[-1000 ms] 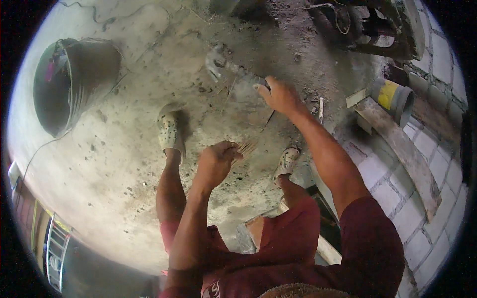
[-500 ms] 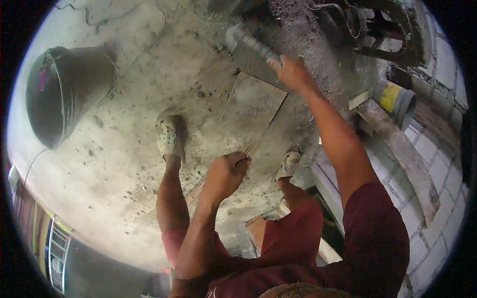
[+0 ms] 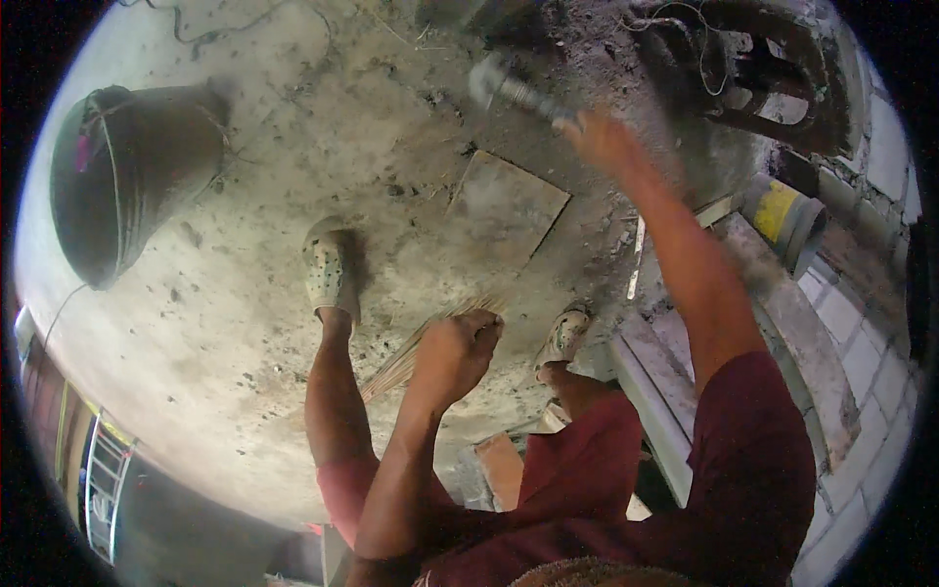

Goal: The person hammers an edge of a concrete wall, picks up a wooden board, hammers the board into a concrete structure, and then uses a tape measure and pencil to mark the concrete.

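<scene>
My right hand, blurred at the upper middle, is closed on the handle of a dusty hammer, whose head is raised toward the top of the view. My left hand, low in the middle, is closed round a bundle of thin straw-coloured sticks, like a stick broom, slanting down to the left. A square flat slab lies on the dusty floor below the hammer. My feet in pale perforated clogs stand on either side of my left hand.
A big dark bucket lies tipped at the left. At the right are a dark slotted frame with wire, a grey pail with yellow label, a board and a block wall. A ladder shows lower left.
My right hand has swung up and right with the hammer, uncovering more of the square slab. My left hand has shifted right and slightly down with the sticks.
</scene>
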Tool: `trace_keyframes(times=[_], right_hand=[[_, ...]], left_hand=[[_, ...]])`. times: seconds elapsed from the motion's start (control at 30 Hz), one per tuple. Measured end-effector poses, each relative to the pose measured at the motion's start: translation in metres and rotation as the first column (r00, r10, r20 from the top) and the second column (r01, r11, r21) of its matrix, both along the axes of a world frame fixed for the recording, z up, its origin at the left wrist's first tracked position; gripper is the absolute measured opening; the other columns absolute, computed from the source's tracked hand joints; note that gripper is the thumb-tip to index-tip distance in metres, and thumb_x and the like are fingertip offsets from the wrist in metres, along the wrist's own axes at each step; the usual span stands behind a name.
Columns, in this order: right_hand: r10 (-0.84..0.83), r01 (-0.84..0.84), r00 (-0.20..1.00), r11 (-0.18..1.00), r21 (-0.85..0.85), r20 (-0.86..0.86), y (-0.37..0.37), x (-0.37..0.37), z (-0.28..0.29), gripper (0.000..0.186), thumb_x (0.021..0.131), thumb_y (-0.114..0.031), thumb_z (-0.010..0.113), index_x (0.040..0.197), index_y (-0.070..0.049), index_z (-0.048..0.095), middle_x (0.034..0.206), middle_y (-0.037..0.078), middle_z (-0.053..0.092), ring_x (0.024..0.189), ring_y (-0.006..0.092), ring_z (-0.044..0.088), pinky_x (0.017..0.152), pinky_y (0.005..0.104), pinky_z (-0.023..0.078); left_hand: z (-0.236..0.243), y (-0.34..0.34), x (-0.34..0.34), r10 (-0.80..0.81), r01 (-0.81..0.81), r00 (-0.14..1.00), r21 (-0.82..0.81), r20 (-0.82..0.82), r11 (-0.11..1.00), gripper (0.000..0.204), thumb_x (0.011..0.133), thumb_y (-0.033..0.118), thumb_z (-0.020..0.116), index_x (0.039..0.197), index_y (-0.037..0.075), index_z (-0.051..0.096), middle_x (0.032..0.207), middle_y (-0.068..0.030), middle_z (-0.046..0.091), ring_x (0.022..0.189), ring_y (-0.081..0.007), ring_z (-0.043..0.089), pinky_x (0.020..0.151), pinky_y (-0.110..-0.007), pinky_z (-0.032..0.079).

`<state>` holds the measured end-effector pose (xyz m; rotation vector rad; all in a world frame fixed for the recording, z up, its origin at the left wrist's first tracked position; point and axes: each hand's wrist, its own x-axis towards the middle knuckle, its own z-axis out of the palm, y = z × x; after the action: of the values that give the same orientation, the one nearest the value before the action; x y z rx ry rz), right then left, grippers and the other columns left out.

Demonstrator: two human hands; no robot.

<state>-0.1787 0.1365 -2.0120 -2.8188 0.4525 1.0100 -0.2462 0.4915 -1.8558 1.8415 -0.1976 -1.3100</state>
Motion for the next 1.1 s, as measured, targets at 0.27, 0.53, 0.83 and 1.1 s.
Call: trace_keyframes(times=[0.27,0.53,0.83,1.1], right_hand=[[0.076,-0.076,0.997,0.991,-0.114,-0.003,-0.048,0.037,-0.015,0.072,0.095,-0.065,0.037,0.12,-0.002,0.059,0.108,0.027,0.065,0.102,0.0425,0.064,0.088,0.053,0.05],[0.198,-0.195,0.976,0.98,0.046,-0.086,0.02,0.008,0.015,0.07,0.095,-0.064,0.039,0.118,-0.001,0.06,0.11,0.026,0.066,0.104,0.0424,0.063,0.089,0.0525,0.05],[-0.171,0.174,0.976,0.985,-0.012,0.133,-0.031,0.014,-0.041,0.065,0.096,-0.059,0.042,0.113,0.0,0.062,0.107,0.03,0.065,0.107,0.0456,0.06,0.091,0.0557,0.047],[-0.89,0.783,0.384,0.172,0.598,-0.247,0.071,-0.051,0.014,0.059,0.09,-0.063,0.053,0.091,-0.005,0.059,0.069,0.006,0.058,0.053,0.0191,0.055,0.056,0.0389,0.049]], left_hand=[[0.0,-0.012,0.004,0.062,-0.064,0.997,-0.04,-0.052,0.997,0.021,0.093,0.013,0.06,0.103,-0.004,0.067,0.074,-0.0125,0.066,0.06,-0.0175,0.061,0.059,-0.032,0.05],[0.002,-0.003,0.011,0.105,-0.094,0.98,0.076,-0.168,0.993,0.021,0.093,0.014,0.061,0.103,-0.003,0.067,0.075,-0.0111,0.066,0.061,-0.0161,0.06,0.06,-0.031,0.049],[-0.002,-0.005,0.003,0.05,-0.049,0.995,0.008,-0.081,0.999,0.02,0.092,0.012,0.06,0.103,-0.003,0.068,0.076,-0.0116,0.067,0.062,-0.0163,0.06,0.06,-0.031,0.049],[0.007,0.006,0.016,0.054,-0.055,0.997,-0.016,-0.046,0.998,0.02,0.087,0.023,0.064,0.093,0.005,0.071,0.086,-0.0201,0.067,0.079,-0.0391,0.065,0.069,-0.044,0.05]])
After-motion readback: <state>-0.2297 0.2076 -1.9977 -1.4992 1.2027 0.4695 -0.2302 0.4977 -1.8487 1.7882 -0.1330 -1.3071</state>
